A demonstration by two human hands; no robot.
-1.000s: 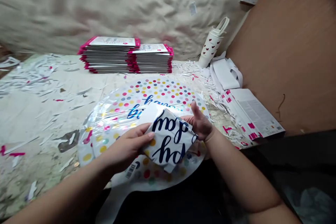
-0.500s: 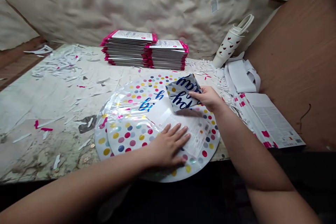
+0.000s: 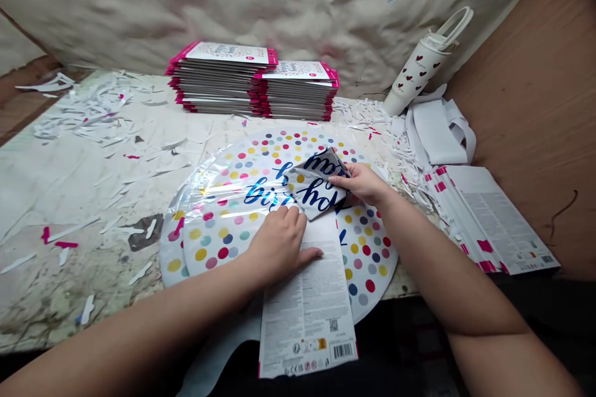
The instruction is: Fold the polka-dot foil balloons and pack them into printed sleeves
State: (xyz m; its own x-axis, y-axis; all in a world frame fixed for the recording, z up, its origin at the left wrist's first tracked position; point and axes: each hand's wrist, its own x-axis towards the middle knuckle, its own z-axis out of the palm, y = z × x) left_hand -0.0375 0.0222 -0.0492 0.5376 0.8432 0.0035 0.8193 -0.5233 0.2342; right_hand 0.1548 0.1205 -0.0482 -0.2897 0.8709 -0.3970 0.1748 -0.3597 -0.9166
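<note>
My right hand (image 3: pixel 365 183) pinches a folded foil balloon (image 3: pixel 319 189) with blue lettering and coloured dots. Below it lies a printed card sleeve (image 3: pixel 311 298), its text and barcode side up, the lower end hanging past the table edge. My left hand (image 3: pixel 282 239) has its fingers curled at the upper end of the sleeve, thumb lying on the printed face. The folded balloon's lower corner meets that end; whether it is inside is hidden by my fingers. Underneath, flat round dotted foil balloons (image 3: pixel 216 223) with blue lettering are spread in a stack.
Two stacks of pink-edged packs (image 3: pixel 218 77) stand at the back. A white tumbler (image 3: pixel 414 74) with hearts leans at the back right, beside a white paper roll (image 3: pixel 437 133). More flat card sleeves (image 3: pixel 507 223) lie at right. Paper scraps (image 3: pixel 88 105) litter the table.
The card sleeve has swung round and slid toward me, past the table edge. My left hand has gone from lying spread to curled at its upper end. The folded balloon has lowered toward it.
</note>
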